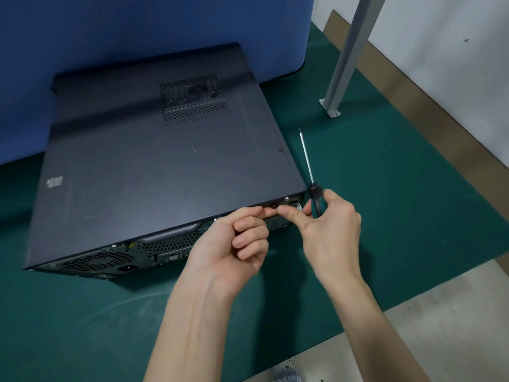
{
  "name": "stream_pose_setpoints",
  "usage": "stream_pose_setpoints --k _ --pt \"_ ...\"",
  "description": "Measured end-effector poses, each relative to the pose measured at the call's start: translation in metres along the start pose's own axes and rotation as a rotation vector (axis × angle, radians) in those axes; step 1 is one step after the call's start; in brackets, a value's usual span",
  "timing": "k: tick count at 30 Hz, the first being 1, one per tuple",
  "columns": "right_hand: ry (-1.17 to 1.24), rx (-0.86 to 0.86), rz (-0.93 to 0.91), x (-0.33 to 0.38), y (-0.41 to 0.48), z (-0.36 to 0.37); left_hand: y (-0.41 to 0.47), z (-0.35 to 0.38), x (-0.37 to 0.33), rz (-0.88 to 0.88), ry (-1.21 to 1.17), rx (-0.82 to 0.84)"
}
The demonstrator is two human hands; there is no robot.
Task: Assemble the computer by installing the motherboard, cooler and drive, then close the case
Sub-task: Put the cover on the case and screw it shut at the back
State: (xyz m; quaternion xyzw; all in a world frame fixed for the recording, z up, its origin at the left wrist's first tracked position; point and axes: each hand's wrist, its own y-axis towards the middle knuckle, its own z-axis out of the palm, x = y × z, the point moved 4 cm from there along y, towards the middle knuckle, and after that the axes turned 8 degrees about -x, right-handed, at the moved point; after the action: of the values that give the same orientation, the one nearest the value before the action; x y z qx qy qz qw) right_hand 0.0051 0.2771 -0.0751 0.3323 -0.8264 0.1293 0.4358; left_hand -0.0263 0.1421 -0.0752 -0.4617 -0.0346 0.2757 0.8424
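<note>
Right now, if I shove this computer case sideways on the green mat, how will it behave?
Probably stiff and heavy: the computer case is a closed metal box. It lies flat on its broad side, so it should slide, not tip. The green mat looks matte, so expect some drag.

open: green mat (399,188) right of computer case (154,161) | blocked: blue partition (137,28) behind case; metal post (347,59) far right; screwdriver (309,166) alongside case

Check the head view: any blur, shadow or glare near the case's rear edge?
Head view: dim, even light, no glare; rear panel of the computer case shadowed; right hand slightly motion-blurred; screwdriver shaft sharp; corners stretched by the wide lens.
</note>
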Motion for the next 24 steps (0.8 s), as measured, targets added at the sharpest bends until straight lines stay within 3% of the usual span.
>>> stream_pose_setpoints --k 6,12,24 --pt "0.088 0.156 -0.056 -0.014 -0.045 -0.033 -0.002 0.0 0.0 -0.017 -0.018 -0.025" --pt "-0.061 0.296 -0.057 -0.027 -0.074 -0.041 -0.003 0.0 0.001 -0.016 -0.025 -0.023" --pt "-0.146 0.28 -0.02 -0.024 -0.071 -0.035 -0.001 -0.001 0.001 -0.019 -0.014 -0.018"
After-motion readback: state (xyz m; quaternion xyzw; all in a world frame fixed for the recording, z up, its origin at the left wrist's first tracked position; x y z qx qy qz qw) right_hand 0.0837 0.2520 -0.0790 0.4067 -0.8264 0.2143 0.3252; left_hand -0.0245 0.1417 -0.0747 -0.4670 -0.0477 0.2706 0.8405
